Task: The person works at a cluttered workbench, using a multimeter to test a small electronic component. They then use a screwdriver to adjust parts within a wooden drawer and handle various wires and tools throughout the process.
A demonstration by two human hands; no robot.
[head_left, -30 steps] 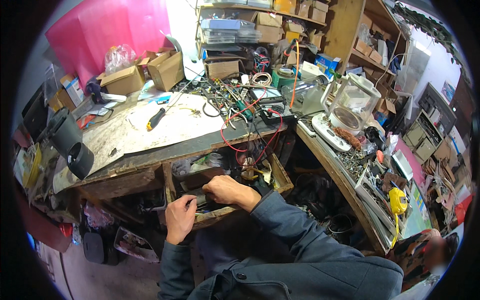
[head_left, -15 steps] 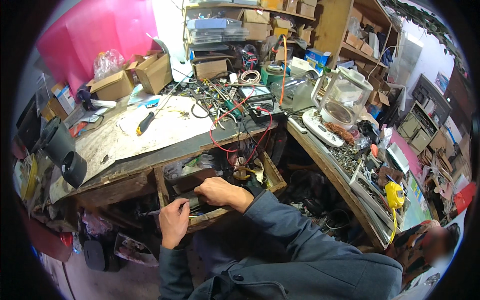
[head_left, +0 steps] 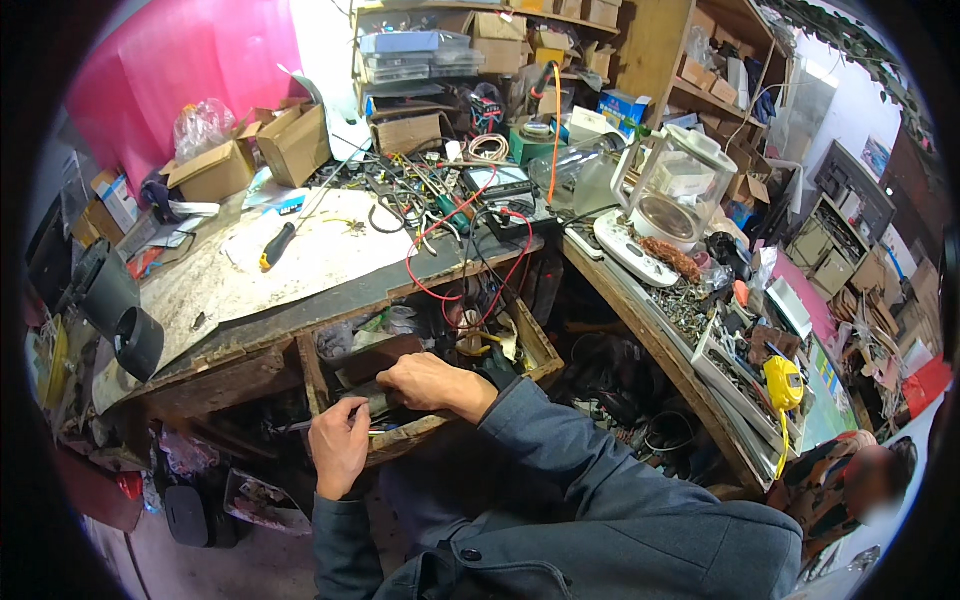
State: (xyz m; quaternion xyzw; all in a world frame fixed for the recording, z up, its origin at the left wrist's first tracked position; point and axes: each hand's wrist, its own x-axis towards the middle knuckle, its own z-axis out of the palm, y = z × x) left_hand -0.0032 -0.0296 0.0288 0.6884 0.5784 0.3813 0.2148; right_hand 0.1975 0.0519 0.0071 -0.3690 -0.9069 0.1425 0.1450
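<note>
Both of my hands are over an open wooden drawer (head_left: pixel 405 437) packed with mixed small items. My right hand (head_left: pixel 425 385) is closed, fingers curled down, on a dull grey-green piece (head_left: pixel 379 404) whose kind I cannot make out. Close by on its left, my left hand (head_left: pixel 340 445) has thumb and fingers pinched together at that piece's near end. Whatever sits between those fingertips is too small to tell. Behind my hands in the drawer lie a reddish-brown flat piece (head_left: pixel 378 360), clear plastic bags (head_left: pixel 400 321) and something with yellow handles (head_left: pixel 478 346).
On the bench above lie a screwdriver (head_left: pixel 278 247), a meter with red leads (head_left: pixel 500 190) and many tools and wires. To the right, a glass kettle (head_left: pixel 672 190) and a yellow tape measure (head_left: pixel 784 384) stand among loose screws. A black cup-like container (head_left: pixel 138 343) is at the left.
The whole view has shifted a little, so the scene sits slightly further left. My hands keep nearly the same pose over the drawer.
</note>
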